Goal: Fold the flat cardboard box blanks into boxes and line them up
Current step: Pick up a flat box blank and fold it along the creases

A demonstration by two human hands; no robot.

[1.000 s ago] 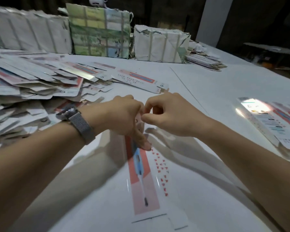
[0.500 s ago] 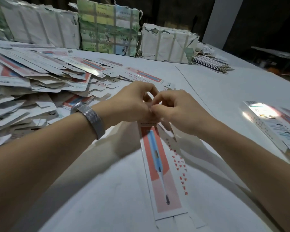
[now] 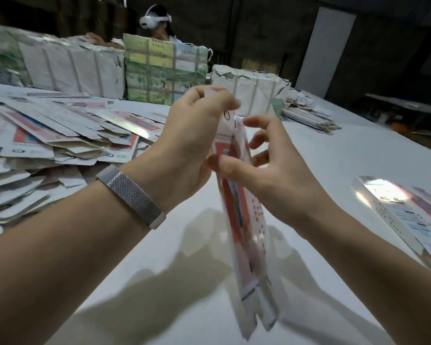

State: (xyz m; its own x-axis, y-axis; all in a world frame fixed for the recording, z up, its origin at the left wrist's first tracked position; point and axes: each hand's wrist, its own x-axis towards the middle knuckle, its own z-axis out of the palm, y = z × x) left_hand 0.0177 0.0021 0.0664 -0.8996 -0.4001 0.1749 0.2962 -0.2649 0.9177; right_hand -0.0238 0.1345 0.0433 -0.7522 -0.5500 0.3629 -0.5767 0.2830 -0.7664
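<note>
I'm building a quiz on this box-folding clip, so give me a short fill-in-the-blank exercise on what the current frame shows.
1. The box blank is held off the table by ____ hands.
2. The left hand grips the blank's ____ end.
3. The metal mesh band sits on the ____ wrist.
4. The loose pile of flat blanks lies on the person's ____ side.

Missing words: both; top; left; left

Your left hand (image 3: 187, 145) and right hand (image 3: 266, 168) are holding one box blank (image 3: 244, 220) upright over the table (image 3: 334, 155). Loose blanks (image 3: 60, 135) are lying along its left edge, wrapped bundles (image 3: 159, 70) are standing along the far edge, finished boxes (image 3: 403, 215) are lying at the right edge.
</note>
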